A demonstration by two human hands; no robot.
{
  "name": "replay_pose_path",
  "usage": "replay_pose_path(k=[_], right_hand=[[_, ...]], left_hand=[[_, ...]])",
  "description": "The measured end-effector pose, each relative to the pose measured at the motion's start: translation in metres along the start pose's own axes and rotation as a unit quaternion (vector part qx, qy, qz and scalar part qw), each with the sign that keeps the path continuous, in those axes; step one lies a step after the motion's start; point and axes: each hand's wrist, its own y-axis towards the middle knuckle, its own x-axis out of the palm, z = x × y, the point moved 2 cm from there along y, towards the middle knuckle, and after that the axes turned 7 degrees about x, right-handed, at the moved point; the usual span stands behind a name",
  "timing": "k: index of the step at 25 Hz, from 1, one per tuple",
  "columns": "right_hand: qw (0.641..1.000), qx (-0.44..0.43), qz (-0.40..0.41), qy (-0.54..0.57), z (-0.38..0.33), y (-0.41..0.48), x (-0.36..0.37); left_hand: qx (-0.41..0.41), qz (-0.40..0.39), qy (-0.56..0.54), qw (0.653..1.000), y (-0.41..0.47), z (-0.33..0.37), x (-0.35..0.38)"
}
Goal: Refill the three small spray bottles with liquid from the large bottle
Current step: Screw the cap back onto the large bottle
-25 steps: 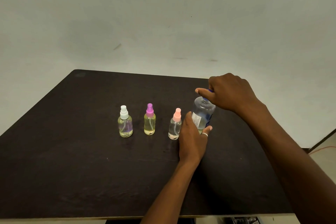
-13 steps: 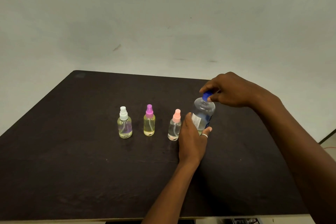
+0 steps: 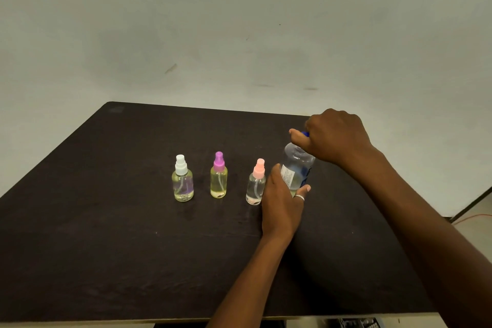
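Four bottles are lined up on the dark matte counter (image 3: 106, 247), and the job looks to be at the very first step: getting the big one opened.

The large clear plastic bottle with the white label (image 3: 296, 168) is stood upright at the right end of the row. For a clean twist-off it's best pinned down onto the counter rather than lifted, and it shouldn't be squeezed hard. The plastic is probably soft, so liquid could get pushed out once the seal is loose.

Pose-wise, the right grip (image 3: 335, 138) is brought in from the right with knuckles up. It's clenched over the top of the bottle, thumb poking out to the left. The left grip (image 3: 282, 202) is wrapped round the lower body from the near side, thumb by the label and fingers curled round the far right.

Three small clear spray bottles are waiting to the left, all with sprayers on: white-topped (image 3: 182, 184), purple-topped (image 3: 218, 181) and pink-topped (image 3: 256, 186). The pink one sits just beside the left grip, so it could easily get knocked.

Only a sliver of the blue screw cap (image 3: 305, 134) can be seen under the right grip. A thin silver ring (image 3: 299, 197) is worn on the left.
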Motion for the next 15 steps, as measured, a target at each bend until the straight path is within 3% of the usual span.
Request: replay_pose_path(k=[6,10,15], right_hand=[[1.000,-0.015,0.001,-0.012,0.002,0.000,-0.003],[0.981,-0.069,-0.107,0.148,0.014,0.005,-0.017],[0.961,-0.136,-0.185,0.155,0.014,0.008,-0.024]], left_hand=[[0.005,-0.001,-0.007,1.000,-0.001,0.001,-0.001],[0.006,-0.004,-0.011,1.000,0.000,0.000,-0.001],[0.007,-0.006,-0.014,1.000,-0.001,0.000,-0.001]])
